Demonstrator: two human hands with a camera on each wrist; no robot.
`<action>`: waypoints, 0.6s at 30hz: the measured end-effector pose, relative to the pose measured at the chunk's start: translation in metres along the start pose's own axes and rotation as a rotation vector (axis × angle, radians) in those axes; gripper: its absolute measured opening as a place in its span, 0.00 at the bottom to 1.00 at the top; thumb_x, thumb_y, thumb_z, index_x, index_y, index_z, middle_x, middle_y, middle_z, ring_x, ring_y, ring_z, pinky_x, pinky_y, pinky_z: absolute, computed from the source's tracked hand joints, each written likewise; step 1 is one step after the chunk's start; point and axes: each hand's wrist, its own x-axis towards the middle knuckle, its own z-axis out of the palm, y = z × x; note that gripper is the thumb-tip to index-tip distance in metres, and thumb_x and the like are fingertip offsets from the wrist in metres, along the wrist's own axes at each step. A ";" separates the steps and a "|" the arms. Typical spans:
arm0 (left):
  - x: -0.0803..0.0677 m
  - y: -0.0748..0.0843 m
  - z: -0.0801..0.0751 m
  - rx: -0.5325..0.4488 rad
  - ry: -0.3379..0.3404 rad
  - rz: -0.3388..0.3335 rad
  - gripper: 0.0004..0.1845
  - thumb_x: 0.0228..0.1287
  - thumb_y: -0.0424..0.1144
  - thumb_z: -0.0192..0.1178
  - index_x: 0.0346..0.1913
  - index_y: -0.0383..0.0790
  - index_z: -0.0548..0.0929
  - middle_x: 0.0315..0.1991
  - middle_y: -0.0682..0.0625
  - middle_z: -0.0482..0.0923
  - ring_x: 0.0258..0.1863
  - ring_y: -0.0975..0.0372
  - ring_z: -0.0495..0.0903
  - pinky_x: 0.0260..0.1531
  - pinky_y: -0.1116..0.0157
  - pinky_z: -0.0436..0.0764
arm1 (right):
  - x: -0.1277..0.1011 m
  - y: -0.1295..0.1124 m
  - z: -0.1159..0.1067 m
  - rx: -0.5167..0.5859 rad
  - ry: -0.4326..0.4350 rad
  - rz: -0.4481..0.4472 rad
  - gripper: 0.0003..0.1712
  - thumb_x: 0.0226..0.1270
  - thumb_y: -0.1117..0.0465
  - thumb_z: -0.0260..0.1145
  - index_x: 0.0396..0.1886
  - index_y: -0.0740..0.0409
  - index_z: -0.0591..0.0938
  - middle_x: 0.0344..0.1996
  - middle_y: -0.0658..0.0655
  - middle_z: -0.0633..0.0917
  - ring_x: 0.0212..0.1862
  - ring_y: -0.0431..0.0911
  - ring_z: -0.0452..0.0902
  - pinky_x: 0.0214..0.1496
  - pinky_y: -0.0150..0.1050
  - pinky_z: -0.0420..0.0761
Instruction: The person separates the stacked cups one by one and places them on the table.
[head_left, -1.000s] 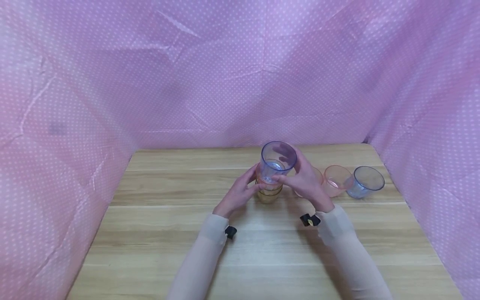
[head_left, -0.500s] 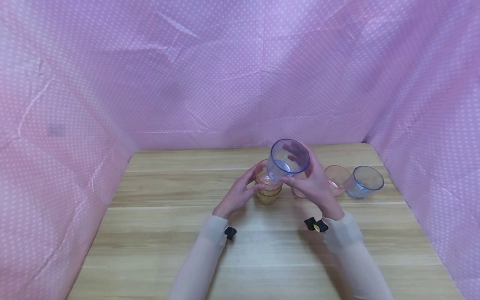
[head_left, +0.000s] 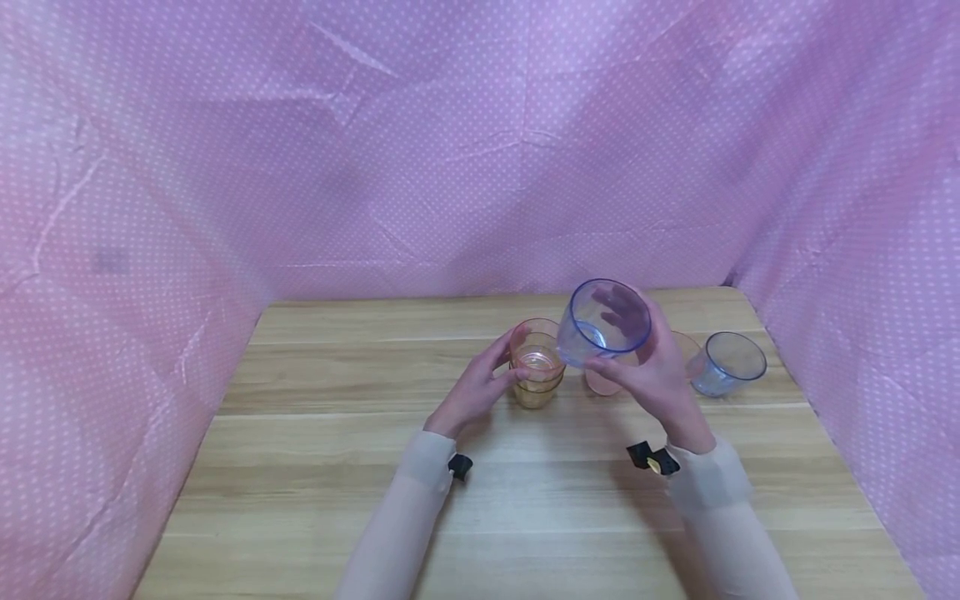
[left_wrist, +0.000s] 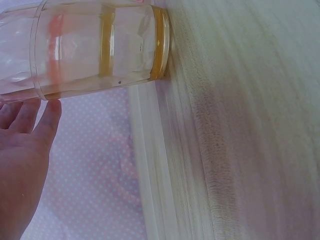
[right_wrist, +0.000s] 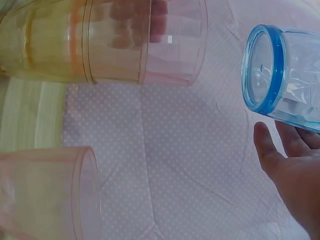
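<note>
My right hand (head_left: 663,383) grips a clear blue cup (head_left: 579,340) by its side, tilted and held above the table. In the right wrist view the blue cup's (right_wrist: 300,75) thick base shows, with fingers curled around it. To its left stands a stack of nested cups (head_left: 536,387), a pink one on top of yellow ones. My left hand (head_left: 474,390) holds this stack near its top, thumb in front and fingers behind. The stack (left_wrist: 130,50) rests with its yellow base on the table in the left wrist view.
A pink cup (head_left: 602,384) stands right of the stack, partly behind the held cup. Further right are another pink cup (head_left: 686,346), mostly covered by my right hand, and a blue cup (head_left: 723,379). Pink dotted cloth (head_left: 450,167) surrounds the wooden table (head_left: 315,467).
My right hand has drawn the blue cup out of the stack's top and carried it to the right. The left hand and the stack have stayed in place.
</note>
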 end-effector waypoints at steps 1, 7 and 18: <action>0.000 0.000 0.000 -0.002 -0.002 0.003 0.38 0.75 0.45 0.60 0.83 0.49 0.58 0.81 0.52 0.59 0.74 0.46 0.67 0.68 0.50 0.75 | -0.001 -0.001 -0.001 -0.004 0.002 -0.002 0.54 0.49 0.75 0.82 0.75 0.70 0.65 0.70 0.65 0.75 0.72 0.52 0.71 0.72 0.42 0.73; 0.000 0.001 0.000 0.003 -0.004 0.005 0.38 0.75 0.44 0.60 0.83 0.49 0.58 0.81 0.53 0.58 0.74 0.45 0.67 0.67 0.54 0.76 | -0.004 -0.006 -0.007 -0.014 0.024 0.009 0.54 0.45 0.83 0.79 0.74 0.71 0.66 0.70 0.65 0.76 0.71 0.52 0.71 0.73 0.42 0.73; 0.000 0.001 -0.001 0.000 -0.010 0.016 0.39 0.74 0.48 0.59 0.83 0.48 0.57 0.81 0.53 0.59 0.74 0.45 0.67 0.68 0.52 0.75 | -0.014 -0.012 -0.020 -0.013 0.070 0.002 0.53 0.44 0.85 0.78 0.74 0.73 0.66 0.69 0.67 0.76 0.70 0.52 0.73 0.71 0.41 0.74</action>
